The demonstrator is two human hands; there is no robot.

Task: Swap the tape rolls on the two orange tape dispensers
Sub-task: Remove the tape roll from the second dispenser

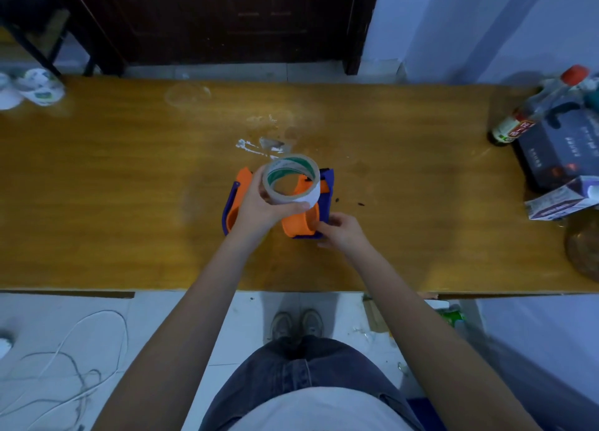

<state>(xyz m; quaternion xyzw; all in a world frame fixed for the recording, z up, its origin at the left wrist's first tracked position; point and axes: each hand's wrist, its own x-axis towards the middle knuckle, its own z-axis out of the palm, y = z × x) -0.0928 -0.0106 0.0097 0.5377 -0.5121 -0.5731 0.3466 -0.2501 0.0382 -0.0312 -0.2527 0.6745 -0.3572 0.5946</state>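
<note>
Two orange-and-blue tape dispensers stand side by side in the middle of the wooden table [129, 203]. My left hand [259, 207] holds a pale tape roll [290, 179] with a green-printed core, lifted above both dispensers. The left dispenser [238, 200] is mostly hidden behind that hand. My right hand [340, 233] grips the near end of the right dispenser [308, 223], whose orange body shows below the roll. No second roll is visible.
A dark bottle with a red cap [538, 106], a dark box [564, 148] and a small carton [564, 200] crowd the table's right end. White cups [35, 87] sit at the far left. White residue marks [259, 145] lie behind the dispensers.
</note>
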